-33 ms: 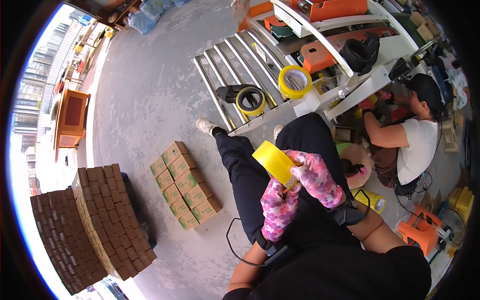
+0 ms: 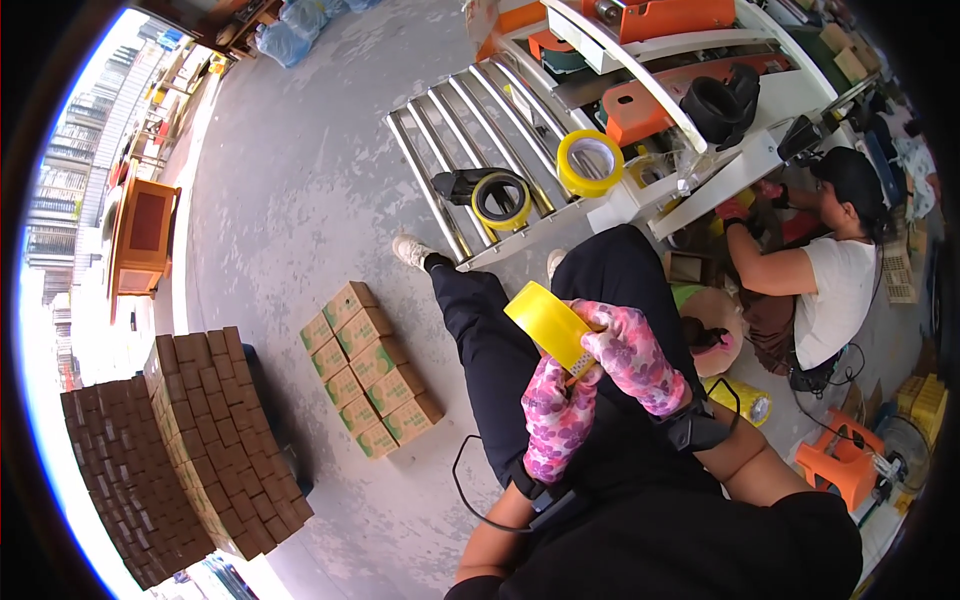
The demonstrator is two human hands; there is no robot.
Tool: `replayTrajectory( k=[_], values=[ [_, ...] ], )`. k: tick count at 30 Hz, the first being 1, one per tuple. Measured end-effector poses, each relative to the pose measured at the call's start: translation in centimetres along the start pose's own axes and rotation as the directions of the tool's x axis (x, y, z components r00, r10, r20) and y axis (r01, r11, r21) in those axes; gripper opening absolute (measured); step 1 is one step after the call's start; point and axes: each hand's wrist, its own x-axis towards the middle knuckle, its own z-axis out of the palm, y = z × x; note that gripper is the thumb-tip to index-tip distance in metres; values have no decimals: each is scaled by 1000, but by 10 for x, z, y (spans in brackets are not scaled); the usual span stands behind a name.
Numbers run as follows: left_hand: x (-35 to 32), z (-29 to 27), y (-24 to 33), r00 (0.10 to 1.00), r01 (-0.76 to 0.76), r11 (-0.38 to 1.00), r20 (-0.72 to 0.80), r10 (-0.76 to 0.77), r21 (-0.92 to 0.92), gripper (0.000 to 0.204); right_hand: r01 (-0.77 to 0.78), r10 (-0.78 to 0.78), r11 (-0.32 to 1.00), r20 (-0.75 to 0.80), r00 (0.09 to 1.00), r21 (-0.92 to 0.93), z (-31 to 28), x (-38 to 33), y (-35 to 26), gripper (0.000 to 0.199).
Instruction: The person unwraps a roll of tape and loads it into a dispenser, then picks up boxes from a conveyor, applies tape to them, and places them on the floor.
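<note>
In front of my lap I hold a roll of yellow packing tape (image 2: 545, 322), its broad outer face turned up. My left hand (image 2: 560, 418), in a pink floral glove, is closed at the roll's near edge. My right hand (image 2: 637, 358), gloved alike, has its fingers wrapped on the roll's right side. The fingertips of both hands come close together there, partly hiding that edge. Beyond my knees, a yellow tape roll with a dark core (image 2: 500, 202) and another with a pale core (image 2: 590, 163) lie at the roller conveyor (image 2: 480, 125).
Small brown cartons (image 2: 372, 372) stand in rows on the floor to my left, with tall carton stacks (image 2: 215, 440) beyond. An orange and white machine (image 2: 640, 110) adjoins the conveyor. A person in a white shirt (image 2: 825, 290) sits at the right, near an orange tool (image 2: 842, 460).
</note>
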Motion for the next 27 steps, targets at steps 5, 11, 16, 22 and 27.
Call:
replayTrajectory(
  k=[5,11,16,22,27],
  values=[
    [1,2,1,1000,28,1000,-1,-28,-14,27,158,-159,982,5,987,-106,-3,-3,0,45],
    [-1,6,2,999,37,999,-20,-37,-17,26,-63,63,998,-16,998,17,-1,0,-5,45],
    [-1,9,3,1000,18,999,-25,-17,41,26,1,-1,1000,1,1000,-8,-8,-3,2,45],
    [-1,11,-3,996,82,996,-27,-83,-26,24,9,-9,993,-1,1000,121,-8,-4,-3,44],
    [3,15,5,998,60,998,1,-60,-5,24,-26,28,998,-19,999,65,-12,-4,-11,44]
  ],
)
